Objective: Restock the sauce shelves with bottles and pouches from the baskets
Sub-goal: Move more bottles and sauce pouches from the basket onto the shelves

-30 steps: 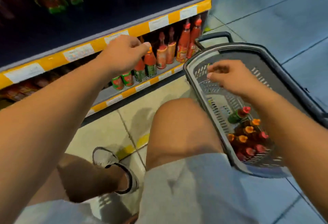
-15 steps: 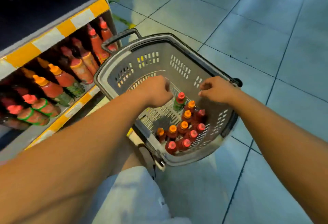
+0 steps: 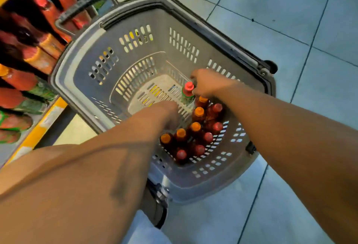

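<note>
Filling most of the view, the grey basket (image 3: pixel 81 73) sits on the tiled floor (image 3: pixel 290 21) just beside the sauce shelf (image 3: pixel 38 129), which has slid to the left edge since a second ago, when the left hand was up at the shelf setting a bottle among the others. That placement looks finished, and both arms have now come down into the basket for the next pick.

Standing upright in the basket's near right corner is the cluster of sauce bottles (image 3: pixel 195 133), orange and red caps packed touching one another, while the rest of the basket floor shows bare slots. Shelved bottles (image 3: pixel 23 81) lie blurred at the left, so their order cannot be read.

At the far end of the cluster, the right hand (image 3: pixel 208 85) has dropped from hovering over the rim to the green-labelled bottle (image 3: pixel 187 94); its fingers curl round the bottle's neck and far side, gripping it, though the fingertips are hidden behind the bottle. The left hand (image 3: pixel 166 114) reaches low toward the orange-capped bottles; seen from behind, its fingers are out of sight, so I cannot tell whether they hold anything.

Judging from this, one bottle is about to leave the basket, and roughly a dozen remain to be shelved.
</note>
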The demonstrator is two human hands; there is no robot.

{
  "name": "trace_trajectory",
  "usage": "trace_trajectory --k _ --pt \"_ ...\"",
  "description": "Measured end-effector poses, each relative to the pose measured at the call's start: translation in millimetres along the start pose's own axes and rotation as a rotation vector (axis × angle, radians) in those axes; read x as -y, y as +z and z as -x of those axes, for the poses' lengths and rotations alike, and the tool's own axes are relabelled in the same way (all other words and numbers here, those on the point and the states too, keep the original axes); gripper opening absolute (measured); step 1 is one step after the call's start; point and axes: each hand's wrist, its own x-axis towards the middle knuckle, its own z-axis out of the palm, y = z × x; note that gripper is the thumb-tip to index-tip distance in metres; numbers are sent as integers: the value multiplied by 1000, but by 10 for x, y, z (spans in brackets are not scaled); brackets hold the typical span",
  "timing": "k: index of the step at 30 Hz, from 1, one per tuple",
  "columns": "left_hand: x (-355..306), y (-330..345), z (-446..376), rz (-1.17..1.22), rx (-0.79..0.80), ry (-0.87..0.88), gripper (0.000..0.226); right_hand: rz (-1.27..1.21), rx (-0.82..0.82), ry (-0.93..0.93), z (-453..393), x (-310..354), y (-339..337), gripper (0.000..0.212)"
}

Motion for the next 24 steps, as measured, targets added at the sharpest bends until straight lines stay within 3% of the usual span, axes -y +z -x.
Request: trace_trajectory --k 5,9,17,24 --pt "-6 200 -85 -55 150 -26 32 51 63 -6 -270 18 293 36" --pt "-45 326 -166 -10 183 -33 37 33 15 -7 -344 -65 458 37" --pt "83 453 -186 70 196 -92 36 47 -22 -10 -413 -140 587 35" --pt "225 369 -130 130 82 -128 32 -139 -61 33 -383 -117 535 31"
